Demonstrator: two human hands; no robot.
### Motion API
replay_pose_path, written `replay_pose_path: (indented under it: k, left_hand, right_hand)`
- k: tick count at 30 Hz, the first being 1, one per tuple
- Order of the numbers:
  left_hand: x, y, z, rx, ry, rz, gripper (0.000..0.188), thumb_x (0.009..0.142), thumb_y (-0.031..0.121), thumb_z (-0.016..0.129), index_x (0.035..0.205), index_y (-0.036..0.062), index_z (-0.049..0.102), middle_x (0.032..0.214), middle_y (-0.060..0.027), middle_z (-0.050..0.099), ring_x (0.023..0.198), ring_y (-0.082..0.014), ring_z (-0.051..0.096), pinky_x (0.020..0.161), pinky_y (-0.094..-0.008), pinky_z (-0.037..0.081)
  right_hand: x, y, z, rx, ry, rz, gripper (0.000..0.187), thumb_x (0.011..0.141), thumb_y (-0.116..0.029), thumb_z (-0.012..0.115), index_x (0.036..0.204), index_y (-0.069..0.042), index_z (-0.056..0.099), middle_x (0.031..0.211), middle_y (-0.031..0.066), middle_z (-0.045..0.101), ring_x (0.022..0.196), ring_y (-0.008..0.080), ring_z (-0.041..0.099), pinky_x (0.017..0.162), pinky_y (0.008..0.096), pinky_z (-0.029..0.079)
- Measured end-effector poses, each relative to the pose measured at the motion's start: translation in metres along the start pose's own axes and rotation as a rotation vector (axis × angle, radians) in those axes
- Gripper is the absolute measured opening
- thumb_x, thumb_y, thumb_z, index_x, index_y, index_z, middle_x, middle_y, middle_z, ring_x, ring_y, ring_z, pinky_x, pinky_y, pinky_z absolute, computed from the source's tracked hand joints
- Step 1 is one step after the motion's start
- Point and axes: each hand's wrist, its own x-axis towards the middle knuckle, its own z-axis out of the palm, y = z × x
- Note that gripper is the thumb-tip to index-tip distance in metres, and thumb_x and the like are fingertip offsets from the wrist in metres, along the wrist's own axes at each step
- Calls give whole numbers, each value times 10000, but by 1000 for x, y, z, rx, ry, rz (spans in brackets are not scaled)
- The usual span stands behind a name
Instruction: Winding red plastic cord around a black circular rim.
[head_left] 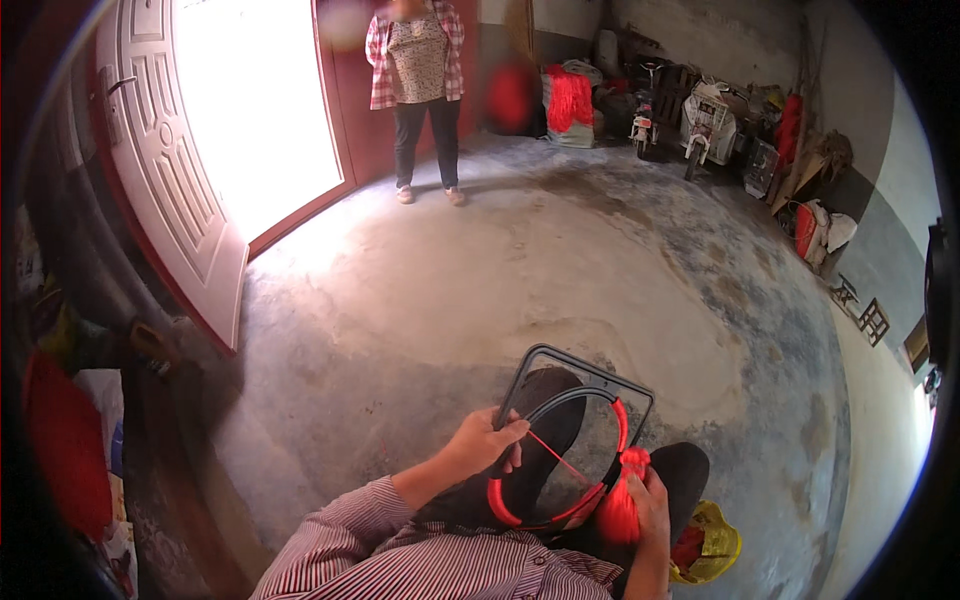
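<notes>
A dark frame with rounded corners rests over my lap and has a ring inside it. Red cord covers part of the ring, on its right and lower sides, while the upper left stays dark. My left hand is closed round the frame's left side. From near those fingers a thin red strand runs slantwise across the ring to its lower right. On the right, my right hand is closed on a bundle of red yarn, beside the ring.
Beside my right knee stands a yellow container with red material inside. A person stands by the open door. Two-wheelers and piled goods line the back right. Red cloth lies at the left.
</notes>
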Motion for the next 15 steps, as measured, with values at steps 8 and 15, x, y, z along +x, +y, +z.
replay_pose_path:
  k: [8,15]
  left_hand:
    - [-14,13,40,681,54,573,172,811,176,662,810,12,609,1214,-171,549,1007,-340,595,824,-356,485]
    - [-7,10,32,446,-44,510,98,784,29,667,819,-7,582,1294,-164,506,1133,-310,562,895,-363,463]
  right_hand:
    - [58,-1,60,-236,-251,-188,247,779,-15,648,1025,6,653,1021,74,645,899,170,628,758,278,488]
    - [36,-14,68,612,-426,12,348,764,60,662,1099,-14,601,1001,73,644,922,198,634,782,311,517]
